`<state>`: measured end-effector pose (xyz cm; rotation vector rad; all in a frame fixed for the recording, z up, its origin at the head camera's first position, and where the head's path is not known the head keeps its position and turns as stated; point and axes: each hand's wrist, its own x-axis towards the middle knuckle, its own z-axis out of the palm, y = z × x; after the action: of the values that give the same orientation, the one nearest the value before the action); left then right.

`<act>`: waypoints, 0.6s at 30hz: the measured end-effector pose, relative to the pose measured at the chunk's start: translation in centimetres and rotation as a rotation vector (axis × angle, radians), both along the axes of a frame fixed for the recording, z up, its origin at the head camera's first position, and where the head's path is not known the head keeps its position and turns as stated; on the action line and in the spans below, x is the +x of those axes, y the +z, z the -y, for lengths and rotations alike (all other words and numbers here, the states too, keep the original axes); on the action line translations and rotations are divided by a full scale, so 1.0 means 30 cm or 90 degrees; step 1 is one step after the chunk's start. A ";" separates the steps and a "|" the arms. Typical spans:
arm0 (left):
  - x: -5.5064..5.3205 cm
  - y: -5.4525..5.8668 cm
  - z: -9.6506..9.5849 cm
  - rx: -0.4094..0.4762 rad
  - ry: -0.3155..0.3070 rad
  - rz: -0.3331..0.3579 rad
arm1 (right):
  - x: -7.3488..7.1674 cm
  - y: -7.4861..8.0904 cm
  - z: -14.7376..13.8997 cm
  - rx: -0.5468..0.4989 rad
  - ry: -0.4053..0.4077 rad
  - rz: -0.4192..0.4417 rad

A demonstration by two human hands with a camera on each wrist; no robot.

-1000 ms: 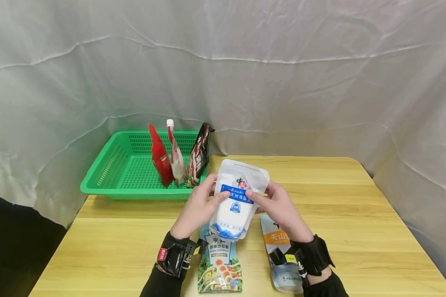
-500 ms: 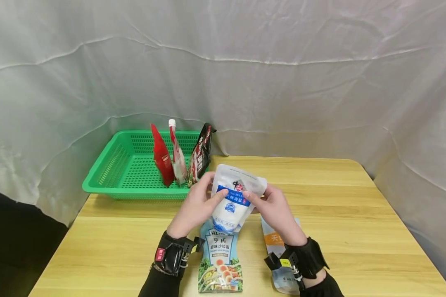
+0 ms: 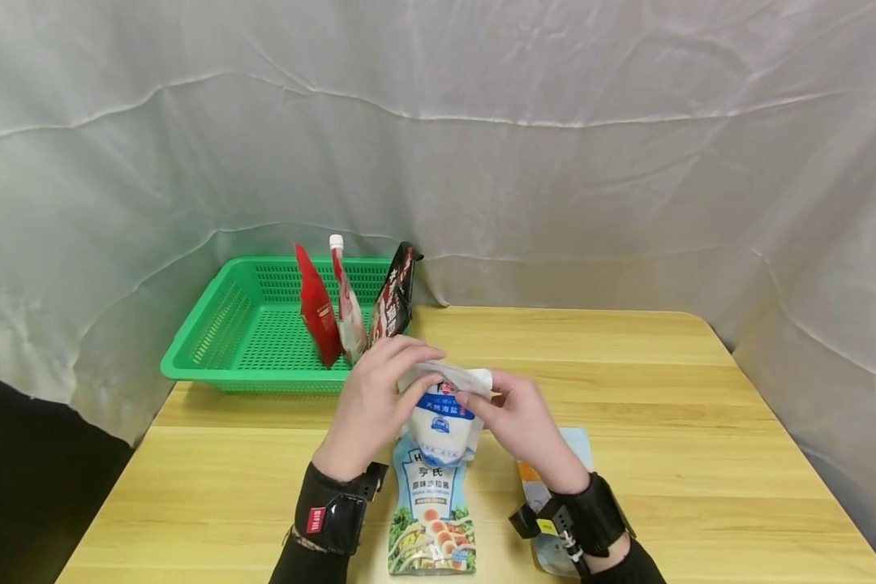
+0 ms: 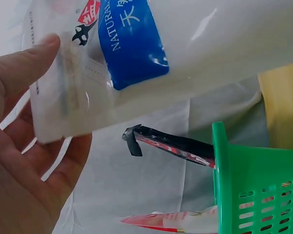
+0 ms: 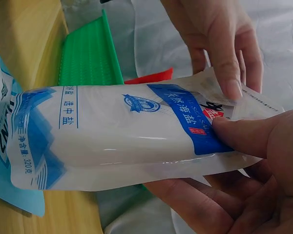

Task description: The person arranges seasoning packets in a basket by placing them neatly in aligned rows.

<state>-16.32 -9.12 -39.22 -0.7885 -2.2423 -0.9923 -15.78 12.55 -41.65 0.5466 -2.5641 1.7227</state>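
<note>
Both hands hold a white and blue pouch of sea salt [image 3: 438,430] in front of the body. At its top left edge, the left hand [image 3: 368,397] pinches it, thumb [image 4: 41,51] on the front and fingers behind. The right hand [image 3: 521,422] grips the upper right side between thumb and fingers, as the right wrist view shows. The pouch's top leans toward the person and is partly covered by the left fingers. Its lower end overlaps a light blue salad dressing pouch [image 3: 431,527]; whether they touch, I cannot tell.
A green basket [image 3: 190,341] stands at the back left. In its right part stand a red packet [image 3: 317,312], a white-capped pouch [image 3: 346,312] and a black packet [image 3: 394,296]. Another pouch [image 3: 555,560] lies on the wooden table [image 3: 672,454] under the right forearm.
The salt pouch has come slightly lower and left, and its top has tipped toward the person. The left fingers have moved over its top edge. The basket's packets stay put.
</note>
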 end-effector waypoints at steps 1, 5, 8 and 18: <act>0.000 -0.001 0.000 -0.016 0.004 -0.011 | 0.001 -0.001 0.005 0.004 0.001 -0.003; 0.000 -0.004 0.002 -0.058 0.004 -0.016 | 0.006 -0.004 0.021 0.001 0.013 0.006; 0.002 -0.004 0.006 -0.077 -0.001 -0.006 | 0.009 -0.005 0.031 0.000 0.017 0.018; 0.009 -0.003 0.025 -0.086 -0.031 0.003 | 0.018 -0.003 0.024 0.021 0.056 0.034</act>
<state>-16.05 -9.86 -39.31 -0.9036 -2.3231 -0.8717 -15.22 11.82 -41.75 0.6321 -2.6469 1.7477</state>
